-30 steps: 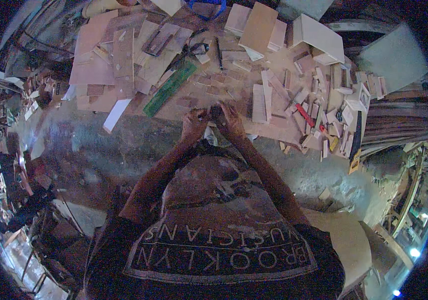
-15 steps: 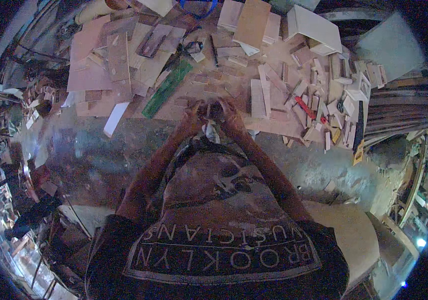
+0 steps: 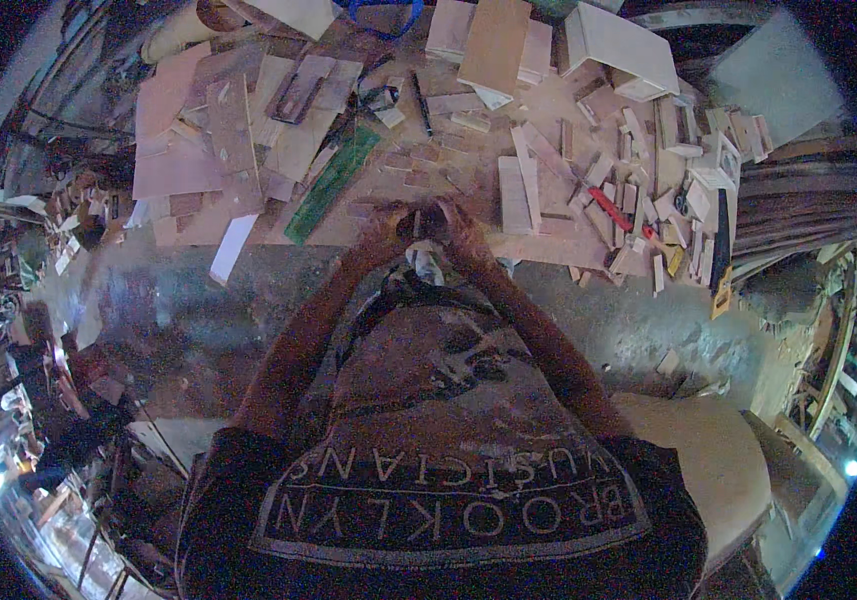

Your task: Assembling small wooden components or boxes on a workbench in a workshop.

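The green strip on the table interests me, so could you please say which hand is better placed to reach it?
Probably the left hand: the green strip lies left of both hands, closer to it than to the right hand. What the hands hold is too dark to tell.

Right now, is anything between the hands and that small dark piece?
Nothing visible: the left hand and right hand are at the small dark piece, though shadow hides the exact contact. The green strip lies apart, to the left.
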Tool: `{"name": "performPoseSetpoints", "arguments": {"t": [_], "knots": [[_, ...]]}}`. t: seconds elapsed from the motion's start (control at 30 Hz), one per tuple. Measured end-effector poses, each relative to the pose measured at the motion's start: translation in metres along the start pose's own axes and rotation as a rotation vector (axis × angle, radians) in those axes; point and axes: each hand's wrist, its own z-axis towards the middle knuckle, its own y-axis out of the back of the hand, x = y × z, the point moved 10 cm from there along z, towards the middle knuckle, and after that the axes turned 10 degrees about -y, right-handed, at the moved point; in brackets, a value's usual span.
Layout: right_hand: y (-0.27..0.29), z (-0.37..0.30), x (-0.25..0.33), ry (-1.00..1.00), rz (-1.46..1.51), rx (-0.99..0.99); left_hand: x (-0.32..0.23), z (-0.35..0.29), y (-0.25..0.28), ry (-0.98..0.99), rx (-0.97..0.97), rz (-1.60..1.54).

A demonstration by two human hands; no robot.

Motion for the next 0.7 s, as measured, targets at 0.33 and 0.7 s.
{"name": "performPoseSetpoints", "arguments": {"t": [0.33, 0.7], "knots": [[-0.012, 0.006, 0.007, -0.149, 0.072, 0.267, 0.056, -0.021, -0.021, 0.059, 0.037, -0.073], [0.013, 0.006, 0.035, 0.061, 0.043, 0.168, 0.019, -0.018, -0.001, 0.053, -0.018, 0.127]]}}
